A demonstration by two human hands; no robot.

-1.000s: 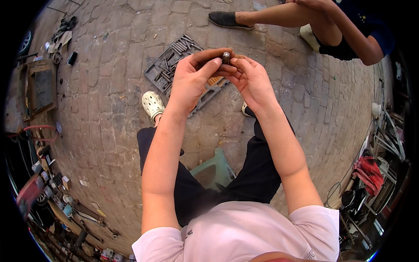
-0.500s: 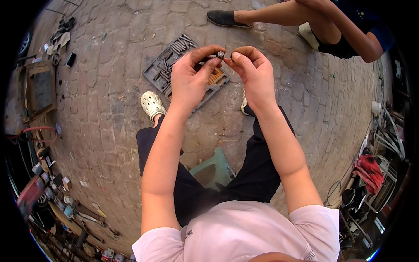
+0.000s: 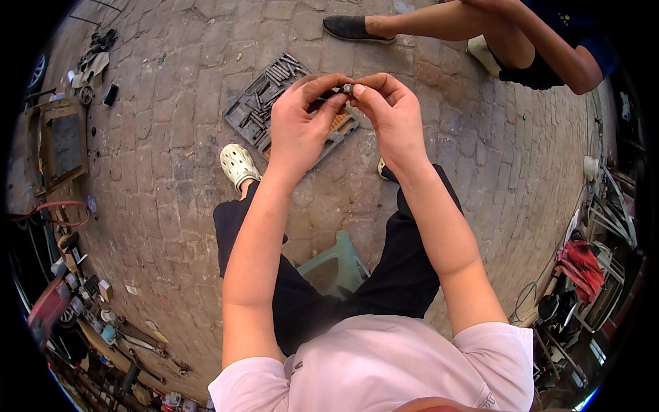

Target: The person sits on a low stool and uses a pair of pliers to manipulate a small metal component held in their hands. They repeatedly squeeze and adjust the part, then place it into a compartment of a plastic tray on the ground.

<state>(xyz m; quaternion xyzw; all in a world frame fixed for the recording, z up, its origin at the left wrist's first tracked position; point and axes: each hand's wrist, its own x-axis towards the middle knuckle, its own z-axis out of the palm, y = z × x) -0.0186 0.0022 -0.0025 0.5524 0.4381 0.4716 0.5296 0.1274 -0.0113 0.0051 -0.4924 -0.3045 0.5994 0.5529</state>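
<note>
While the fingertips of both hands meet over the grey case, a small metal piece (image 3: 348,88) sits between them, one end of it facing up toward the head. The left hand (image 3: 302,113) pinches it between thumb and forefinger, the other fingers curled behind; the right hand (image 3: 397,117) closes thumb and forefinger on its other side, though whether a second part is hidden in that pinch cannot be told. Judging by how things lie, the piece is out and up in the fingers, and the handling looks to be midway: it is neither set down nor let go. Below and beyond the hands, the open grey case (image 3: 332,143) lies on the paving (image 3: 171,206), with many metal pieces (image 3: 259,110) in its far left part, some in a row, others lying loosely at angles, so by the look of it much there is not sorted. An orange part (image 3: 341,121) shows at its right, partly covered by the hands. Nearer the body are a pale clog (image 3: 238,163) and a green stool (image 3: 350,264); farther out, a co-worker's dark shoe (image 3: 353,29) and, at right, a red cloth (image 3: 580,270).
</note>
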